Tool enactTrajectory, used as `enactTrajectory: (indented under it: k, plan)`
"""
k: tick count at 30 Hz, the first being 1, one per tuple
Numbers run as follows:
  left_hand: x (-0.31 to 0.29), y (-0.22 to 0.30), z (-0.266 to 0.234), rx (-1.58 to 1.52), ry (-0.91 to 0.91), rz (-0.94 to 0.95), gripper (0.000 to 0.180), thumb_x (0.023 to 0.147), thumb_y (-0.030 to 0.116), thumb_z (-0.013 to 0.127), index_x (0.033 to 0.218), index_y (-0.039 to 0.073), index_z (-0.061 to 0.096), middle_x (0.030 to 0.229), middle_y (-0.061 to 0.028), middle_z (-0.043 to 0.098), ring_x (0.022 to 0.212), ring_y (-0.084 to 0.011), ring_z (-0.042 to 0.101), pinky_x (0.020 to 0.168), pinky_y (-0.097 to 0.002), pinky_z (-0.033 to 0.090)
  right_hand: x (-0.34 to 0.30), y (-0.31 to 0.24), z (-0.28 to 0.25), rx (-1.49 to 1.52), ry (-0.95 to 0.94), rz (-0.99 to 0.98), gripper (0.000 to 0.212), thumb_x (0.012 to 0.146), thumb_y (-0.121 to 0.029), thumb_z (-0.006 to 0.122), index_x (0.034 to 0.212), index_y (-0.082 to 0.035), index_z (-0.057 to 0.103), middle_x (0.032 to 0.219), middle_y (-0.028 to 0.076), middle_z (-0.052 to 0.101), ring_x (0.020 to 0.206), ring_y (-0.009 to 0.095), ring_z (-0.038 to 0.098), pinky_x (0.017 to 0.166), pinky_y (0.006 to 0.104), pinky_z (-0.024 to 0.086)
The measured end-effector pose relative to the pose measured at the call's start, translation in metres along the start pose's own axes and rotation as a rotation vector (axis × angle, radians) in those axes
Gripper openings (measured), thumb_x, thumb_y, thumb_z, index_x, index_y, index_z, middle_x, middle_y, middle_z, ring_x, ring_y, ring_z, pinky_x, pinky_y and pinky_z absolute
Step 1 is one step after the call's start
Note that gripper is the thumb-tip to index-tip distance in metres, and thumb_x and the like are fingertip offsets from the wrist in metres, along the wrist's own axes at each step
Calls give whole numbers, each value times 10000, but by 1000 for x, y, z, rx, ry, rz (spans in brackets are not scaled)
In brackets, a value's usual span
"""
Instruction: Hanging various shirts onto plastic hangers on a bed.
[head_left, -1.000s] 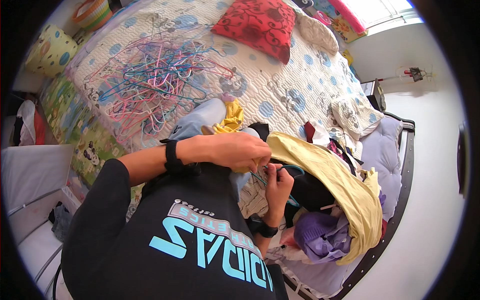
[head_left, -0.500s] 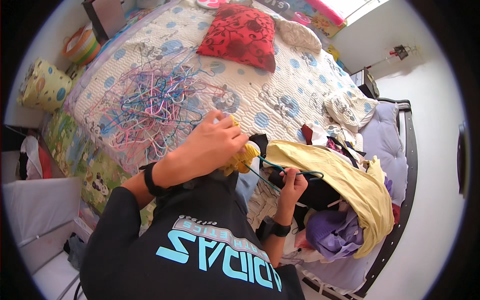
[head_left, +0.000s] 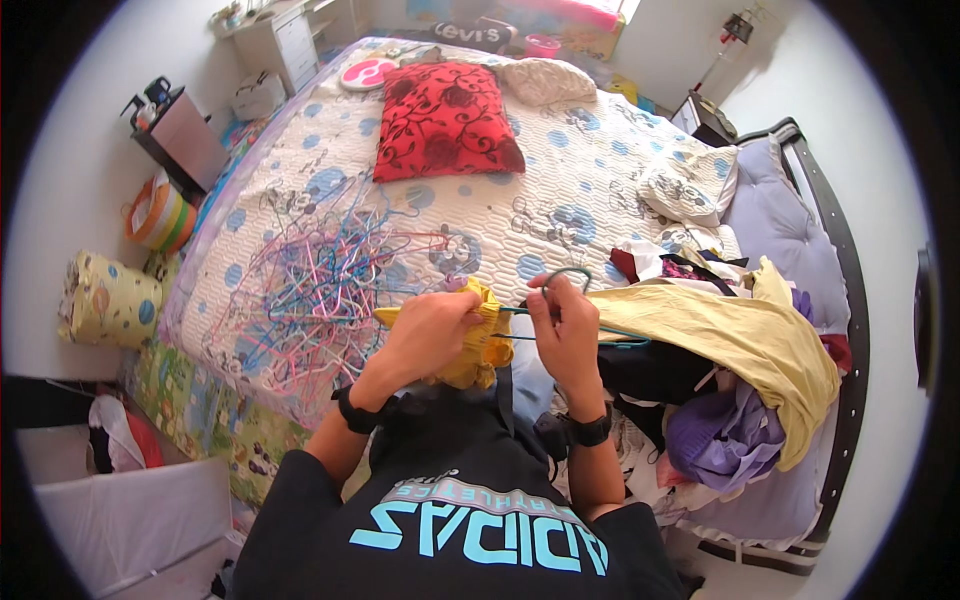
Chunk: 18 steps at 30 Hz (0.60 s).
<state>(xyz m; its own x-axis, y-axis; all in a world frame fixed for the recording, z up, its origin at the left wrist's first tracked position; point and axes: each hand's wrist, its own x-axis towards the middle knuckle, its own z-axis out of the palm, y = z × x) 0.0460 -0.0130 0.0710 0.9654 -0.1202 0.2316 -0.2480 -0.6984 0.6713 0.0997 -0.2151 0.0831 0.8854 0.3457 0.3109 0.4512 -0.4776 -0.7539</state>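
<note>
My left hand [head_left: 432, 332] is closed on a bunched yellow garment [head_left: 488, 350] in front of my chest. Out of the garment's right side runs a dark teal wire hanger [head_left: 574, 271], partly inside the cloth. My right hand [head_left: 565, 325] pinches this hanger near its curved hook, which loops above the fingers. One end of the hanger reaches right, over a pale yellow garment [head_left: 690, 325] on the clothes pile. How far the hanger goes into the bunched cloth is hidden.
A tangled heap of coloured wire hangers [head_left: 330, 280] covers the bed's left part. At the right lies a pile of clothes with a purple garment [head_left: 725, 440]. A red cushion [head_left: 445, 120] rests at the far side. A patterned bin [head_left: 112, 300] stands left of the bed.
The view has tilted up. My right hand has come up level with the left and changed its grip on the hanger, whose hook now curls above the fingers. More of the yellow garment shows.
</note>
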Motion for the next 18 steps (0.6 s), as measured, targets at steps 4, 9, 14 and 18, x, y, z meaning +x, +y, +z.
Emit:
enactTrajectory:
  k: [4,9,14,18]
  plan:
    - [2,-6,-10,-88,136,34,134,858,116,652,928,2,638,787,-194,642,744,-407,628,648,-442,485,3,2,8,-132,384,-425,209,793,-86,703,979,-86,609,1029,119,580,952,331,533,854,417,399]
    - [2,-14,-29,-174,177,67,116,828,21,653,936,-21,654,716,-182,619,630,-342,621,579,-356,473,-34,21,20,-290,527,-626,119,717,-64,669,820,-95,619,1010,56,609,1020,298,616,870,425,458]
    - [-4,-14,-42,-301,168,15,102,822,-30,646,923,-38,643,663,-144,584,546,-211,561,530,-296,431,-53,62,48,-11,98,-457,167,753,-21,629,916,-57,630,998,112,648,1017,314,615,868,432,482]
    - [-9,-2,-60,-289,175,76,92,816,-44,643,908,-36,640,659,-121,586,555,-186,565,535,-285,431,-45,67,68,-13,-111,-474,241,752,-70,644,990,-39,619,1031,126,668,1033,307,624,904,430,494]
